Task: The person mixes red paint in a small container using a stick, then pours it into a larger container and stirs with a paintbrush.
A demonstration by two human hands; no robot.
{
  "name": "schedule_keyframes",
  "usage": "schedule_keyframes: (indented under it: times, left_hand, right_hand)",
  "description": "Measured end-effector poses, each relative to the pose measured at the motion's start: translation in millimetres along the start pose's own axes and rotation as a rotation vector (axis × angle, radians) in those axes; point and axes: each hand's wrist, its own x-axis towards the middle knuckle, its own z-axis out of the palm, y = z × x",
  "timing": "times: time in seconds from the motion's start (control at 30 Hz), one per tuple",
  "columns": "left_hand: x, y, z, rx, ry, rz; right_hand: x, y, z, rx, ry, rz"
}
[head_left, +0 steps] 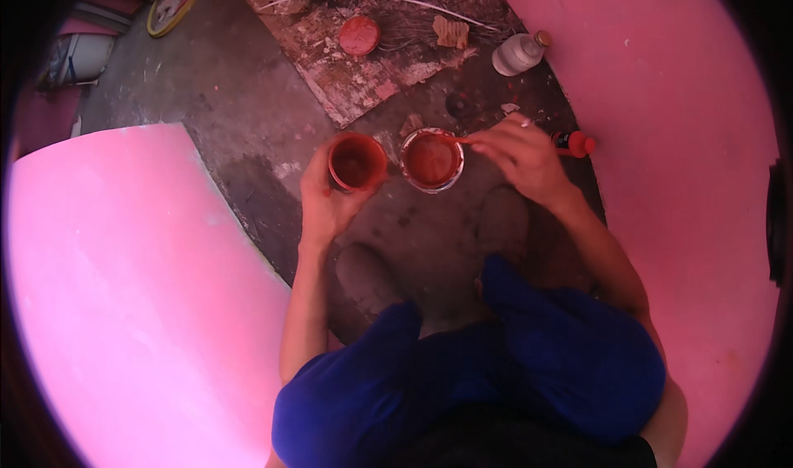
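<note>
My left hand [325,206] is wrapped round a red cup [382,169] with a dark red inside, its mouth facing up. Just right of the cup, a round paint can [432,190] with a pale, red-smeared rim stands on the floor and holds red paint [429,161]. My right hand [526,161] pinches a thin red-coated stick [457,139], whose far end reaches over the can's rim. Whether its tip touches the paint I cannot tell.
A paint-spattered board [318,51] lies ahead, bearing a round red lid [359,36] and a torn brown scrap [451,32]. At right are a clear bottle [518,55] and a red-capped bottle [581,144]. Pink panels [140,286] flank both sides.
</note>
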Motion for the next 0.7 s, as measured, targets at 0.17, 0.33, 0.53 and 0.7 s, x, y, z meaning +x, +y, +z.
schedule_keyframes:
  times: [0.17, 0.33, 0.53, 0.7]
  left_hand:
    - [3.0, -3.2, 6.3, 0.031, -0.012, 0.047]
    - [1.7, -7.5, 7.2, 0.057, -0.061, 0.109]
    - [3.2, 1.7, 14.0, 0.153, -0.114, 0.123]
    - [4.8, -0.4, 18.7, 0.198, -0.138, 0.163]
  right_hand:
    - [-24.9, 12.2, 52.8, 0.033, -0.101, -0.013]
    - [-33.6, 17.5, 44.4, 0.488, 0.047, 0.844]
    - [-32.2, 18.6, 7.1, 0.802, 0.216, 0.99]
    - [-10.5, -7.3, -4.1, 0.778, 0.232, 0.891]
